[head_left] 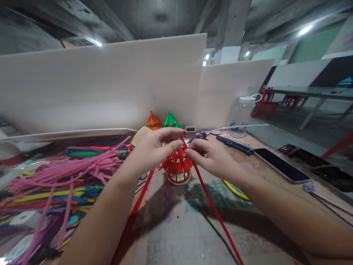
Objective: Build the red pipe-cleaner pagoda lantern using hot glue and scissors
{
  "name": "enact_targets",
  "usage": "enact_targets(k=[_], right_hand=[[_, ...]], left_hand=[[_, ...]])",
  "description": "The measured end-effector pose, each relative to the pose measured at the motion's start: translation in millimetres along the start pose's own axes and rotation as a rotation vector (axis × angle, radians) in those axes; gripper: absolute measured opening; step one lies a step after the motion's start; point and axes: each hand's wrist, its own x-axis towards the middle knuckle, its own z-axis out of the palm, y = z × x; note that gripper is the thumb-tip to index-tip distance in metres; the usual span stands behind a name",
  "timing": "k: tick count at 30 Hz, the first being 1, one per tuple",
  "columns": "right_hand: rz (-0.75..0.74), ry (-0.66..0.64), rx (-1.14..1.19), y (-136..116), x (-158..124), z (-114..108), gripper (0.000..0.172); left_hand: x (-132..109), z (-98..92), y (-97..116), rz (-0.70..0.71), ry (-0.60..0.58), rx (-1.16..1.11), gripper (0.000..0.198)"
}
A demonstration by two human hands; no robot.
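Note:
A small red tiered craft (178, 165), shaped like a pagoda with fringed edges and a gold-coloured base, stands upright on the table. Around its top curves my left hand (156, 149), thumb and fingers closed about a red pipe cleaner near the tip; the exact grip is partly hidden. On the right side, my right hand (211, 154) pinches the same red strand close to the craft. One long red pipe cleaner (212, 202) runs from there down toward me, and another red length passes down behind my left forearm. Orange (152, 119) and green (170, 119) pointed crafts stand behind.
Pink pipe cleaners (68, 169) lie heaped on the left over other colours. At right are a clear bottle (239, 116), dark blue-handled pliers or scissors (234, 144), a phone (281, 165) and a yellow strip (235, 190). A white partition (110, 88) rises behind the table.

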Motion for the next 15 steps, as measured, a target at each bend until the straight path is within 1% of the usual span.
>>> enact_targets(k=[3,5,7,9,10,12,14,15], right_hand=[[-0.021,0.013,0.021,-0.2,-1.4,2.5,0.025],[-0.032,0.006,0.045,-2.2,-3.3,4.7,0.025],[-0.037,-0.008,0.064,-5.6,-5.1,5.3,0.027],[-0.053,-0.035,0.038,-7.9,-5.4,0.8,0.029],[-0.061,-0.063,0.002,-7.4,-4.6,-4.2,0.030],[-0.059,-0.171,-0.116,0.0,-0.6,-20.0,0.032],[-0.015,-0.320,-0.253,18.4,6.0,-40.7,0.034],[0.020,-0.379,-0.300,31.7,9.8,-51.1,0.038]], left_hand=[[2.1,1.6,0.5,-0.070,0.031,-0.007,0.029],[3.8,5.0,-0.4,-0.077,0.040,-0.006,0.026],[5.0,9.0,-1.3,-0.073,0.019,-0.022,0.023],[5.5,11.6,-0.9,-0.069,0.018,-0.104,0.027],[5.3,11.6,-0.1,-0.072,0.035,-0.169,0.028],[4.0,8.5,2.7,-0.076,0.105,-0.300,0.027],[1.6,1.4,6.1,-0.069,0.202,-0.355,0.026],[0.1,-3.0,7.6,-0.061,0.247,-0.336,0.026]])
